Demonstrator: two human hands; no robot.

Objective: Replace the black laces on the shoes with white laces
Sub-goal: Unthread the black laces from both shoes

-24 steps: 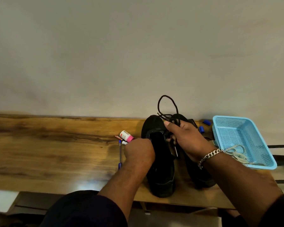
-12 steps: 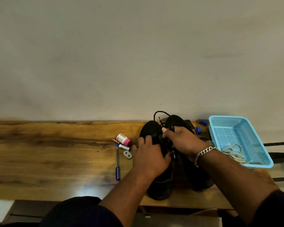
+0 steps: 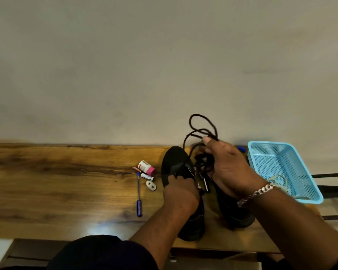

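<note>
Black lace bunched in right hand; left hand grips left shoe near basket.

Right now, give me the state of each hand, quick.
Left hand: closed, gripping the left black shoe at its opening.
Right hand: closed, holding the bunched black lace.

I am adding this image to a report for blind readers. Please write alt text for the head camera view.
A person's right hand lifts a bundle of black lace above two black shoes on a wooden table, while the left hand holds the left shoe. A blue basket with white laces stands to the right.
</note>
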